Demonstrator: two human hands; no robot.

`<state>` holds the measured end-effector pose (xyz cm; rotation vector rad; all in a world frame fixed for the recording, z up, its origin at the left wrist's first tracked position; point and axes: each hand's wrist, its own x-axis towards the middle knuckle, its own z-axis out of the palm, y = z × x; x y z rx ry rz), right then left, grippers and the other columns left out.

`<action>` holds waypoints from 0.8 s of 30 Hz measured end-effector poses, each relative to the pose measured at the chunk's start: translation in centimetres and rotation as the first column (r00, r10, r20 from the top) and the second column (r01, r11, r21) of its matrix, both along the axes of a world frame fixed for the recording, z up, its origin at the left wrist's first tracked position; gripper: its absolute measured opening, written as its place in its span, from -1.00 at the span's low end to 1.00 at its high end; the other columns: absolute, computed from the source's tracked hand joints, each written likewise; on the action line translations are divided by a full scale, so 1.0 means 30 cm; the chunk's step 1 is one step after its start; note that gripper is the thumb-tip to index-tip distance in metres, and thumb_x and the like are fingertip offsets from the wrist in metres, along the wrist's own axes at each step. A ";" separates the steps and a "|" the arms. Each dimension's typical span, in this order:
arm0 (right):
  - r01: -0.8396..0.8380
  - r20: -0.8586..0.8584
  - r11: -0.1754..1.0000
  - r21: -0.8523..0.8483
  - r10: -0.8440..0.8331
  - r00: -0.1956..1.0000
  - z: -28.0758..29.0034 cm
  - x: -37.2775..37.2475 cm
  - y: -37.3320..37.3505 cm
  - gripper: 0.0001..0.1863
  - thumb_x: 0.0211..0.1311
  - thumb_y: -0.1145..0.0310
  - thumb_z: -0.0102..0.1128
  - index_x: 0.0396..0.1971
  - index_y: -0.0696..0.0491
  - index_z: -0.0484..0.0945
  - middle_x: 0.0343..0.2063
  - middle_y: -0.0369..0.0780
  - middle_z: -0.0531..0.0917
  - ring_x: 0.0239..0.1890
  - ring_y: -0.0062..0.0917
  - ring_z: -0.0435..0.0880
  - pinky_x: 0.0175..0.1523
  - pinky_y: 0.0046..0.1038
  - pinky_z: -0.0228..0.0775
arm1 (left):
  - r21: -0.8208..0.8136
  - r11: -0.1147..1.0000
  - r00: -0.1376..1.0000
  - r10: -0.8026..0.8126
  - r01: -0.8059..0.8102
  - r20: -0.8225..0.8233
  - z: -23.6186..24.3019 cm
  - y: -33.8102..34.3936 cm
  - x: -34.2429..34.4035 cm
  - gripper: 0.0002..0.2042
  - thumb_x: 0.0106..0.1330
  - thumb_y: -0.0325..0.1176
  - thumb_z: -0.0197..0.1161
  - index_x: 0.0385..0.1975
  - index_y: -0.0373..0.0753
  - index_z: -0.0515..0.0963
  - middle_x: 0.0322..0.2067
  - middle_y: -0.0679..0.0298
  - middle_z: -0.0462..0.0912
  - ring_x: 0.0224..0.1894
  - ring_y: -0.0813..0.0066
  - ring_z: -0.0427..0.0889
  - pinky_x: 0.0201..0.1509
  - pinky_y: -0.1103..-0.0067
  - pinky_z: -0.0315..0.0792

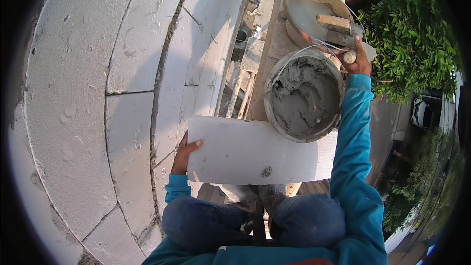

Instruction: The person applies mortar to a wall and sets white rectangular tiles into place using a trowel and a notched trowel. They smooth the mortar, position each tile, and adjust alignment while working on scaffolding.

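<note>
A long pale lightweight concrete block [235, 152] lies across in front of my knees. My left hand [184, 153] grips its left end, thumb on the top face and fingers behind the edge. Over the block's far right part stands a bucket [274, 113] of wet grey mortar [306, 98]. Beyond the bucket's right rim, my right hand [360, 61] is closed around a wooden-handled trowel [350, 57]; the round handle end shows, much of the rest is hidden. Another wooden-handled tool [333, 21] lies over an orange-brown basin [310, 12] of cloudy water just ahead.
A wall of large pale blocks [130, 64] with mortar joints rises along my left. Planks [279, 54] run forward under the bucket and basin, with gaps beside the wall. On the right are leafy branches [412, 24] and a drop to ground, where a white car [422, 113] stands.
</note>
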<state>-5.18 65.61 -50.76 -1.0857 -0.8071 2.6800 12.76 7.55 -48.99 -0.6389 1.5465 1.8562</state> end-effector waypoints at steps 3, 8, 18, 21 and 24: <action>-0.120 0.174 0.967 0.226 0.081 0.981 -0.101 -0.024 0.059 -0.51 0.25 0.23 0.31 0.02 0.21 0.37 -0.15 0.04 0.60 -0.15 -0.01 0.66 -0.12 0.12 0.63 | 0.013 1.000 1.000 0.005 -0.005 -0.002 0.005 0.007 0.007 -0.26 0.14 -0.29 0.31 0.35 -0.30 0.19 0.12 0.02 0.48 0.12 0.22 0.51 0.18 0.39 0.41; 0.033 0.062 0.940 0.340 -0.058 0.996 -0.150 -0.122 0.163 -0.76 0.19 0.46 0.16 -0.17 0.22 0.46 -0.36 -0.07 0.55 -0.42 -0.21 0.63 -0.36 -0.19 0.59 | 0.026 1.000 1.000 0.018 -0.018 -0.011 0.022 0.019 0.002 -0.26 0.14 -0.29 0.31 0.36 -0.30 0.19 0.12 0.02 0.49 0.11 0.21 0.51 0.17 0.39 0.42; -0.042 0.048 0.896 0.441 0.023 0.999 -0.077 -0.400 0.148 -0.84 0.38 0.35 -0.02 -0.30 0.14 0.39 -0.54 -0.13 0.52 -0.55 -0.27 0.58 -0.37 -0.13 0.65 | -0.005 1.000 0.999 0.016 -0.016 0.031 0.041 0.001 0.006 -0.27 0.15 -0.30 0.28 0.35 -0.30 0.18 0.14 0.01 0.46 0.11 0.19 0.51 0.17 0.38 0.43; 0.003 0.105 0.871 0.490 -0.062 0.993 -0.057 -0.457 0.212 -0.62 0.40 0.07 0.09 -0.19 0.15 0.42 -0.44 -0.15 0.57 -0.44 -0.28 0.64 -0.30 -0.15 0.69 | 0.015 1.000 0.998 -0.011 0.011 0.058 0.036 0.016 -0.012 -0.26 0.15 -0.29 0.28 0.36 -0.29 0.17 0.13 0.01 0.46 0.11 0.19 0.51 0.17 0.37 0.43; -0.050 -0.010 0.860 0.508 0.064 0.998 -0.048 -0.407 0.248 -0.10 0.17 -0.13 0.32 0.25 0.26 0.20 0.08 0.05 0.50 -0.01 -0.04 0.62 -0.03 -0.04 0.65 | 0.028 1.000 0.998 -0.016 0.015 0.054 0.002 0.020 -0.019 -0.26 0.15 -0.28 0.29 0.36 -0.29 0.18 0.12 0.01 0.47 0.11 0.19 0.51 0.16 0.37 0.43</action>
